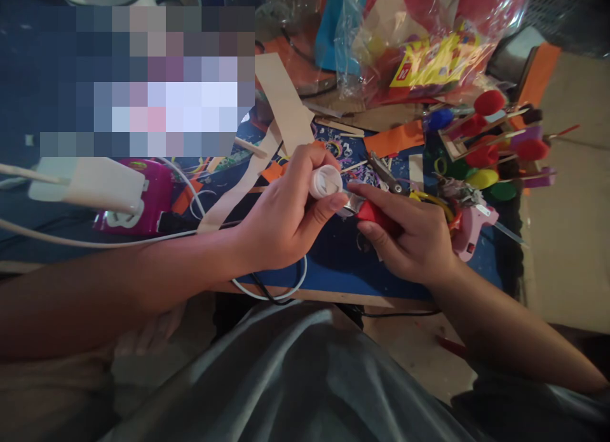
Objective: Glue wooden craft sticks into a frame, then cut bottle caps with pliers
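Observation:
My left hand point(286, 210) is closed around a small white round cap point(326, 181), thumb along its lower side and fingers behind it. The cap's hollow side faces up toward me. In my right hand point(414, 235) is a cutter point(374, 214) with a red body and a metal front end. That metal end points left and meets or nearly meets the cap's right edge; the exact contact is hard to see. Both hands are over the front part of the blue table point(343, 274).
A pink glue gun point(469, 232) lies right of my right hand, beside a rack of colourful round-tipped sticks point(486, 150). Dark pliers-like tool point(384, 172) and paper strips lie behind. A magenta power strip point(155, 204) with cables stands left; a plastic bag point(429, 54) is at the back.

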A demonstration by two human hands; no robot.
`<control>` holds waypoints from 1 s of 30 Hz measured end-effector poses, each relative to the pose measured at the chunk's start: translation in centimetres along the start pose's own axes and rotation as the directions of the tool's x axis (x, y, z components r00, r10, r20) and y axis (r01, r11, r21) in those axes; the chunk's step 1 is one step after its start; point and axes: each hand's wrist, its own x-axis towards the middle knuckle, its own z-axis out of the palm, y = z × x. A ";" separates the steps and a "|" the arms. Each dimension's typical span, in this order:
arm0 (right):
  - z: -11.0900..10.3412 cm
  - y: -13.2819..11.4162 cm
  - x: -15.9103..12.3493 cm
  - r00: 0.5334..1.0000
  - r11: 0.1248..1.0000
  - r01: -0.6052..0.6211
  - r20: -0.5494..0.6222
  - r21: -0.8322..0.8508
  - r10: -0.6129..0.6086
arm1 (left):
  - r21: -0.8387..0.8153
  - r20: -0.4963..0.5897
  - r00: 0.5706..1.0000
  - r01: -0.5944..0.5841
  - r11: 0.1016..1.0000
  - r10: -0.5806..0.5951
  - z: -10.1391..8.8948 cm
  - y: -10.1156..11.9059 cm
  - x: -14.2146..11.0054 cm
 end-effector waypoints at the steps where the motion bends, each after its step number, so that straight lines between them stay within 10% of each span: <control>1: 0.0 0.0 0.0 1.000 1.000 0.005 0.003 0.001 -0.005 | -0.007 0.002 1.000 -0.005 1.000 0.005 -0.1 0.1 0.0; 30: -0.4 -0.1 0.1 0.999 0.999 0.036 0.018 -0.004 -0.036 | -0.078 -0.073 0.991 0.108 0.991 -0.114 0.4 0.1 -0.5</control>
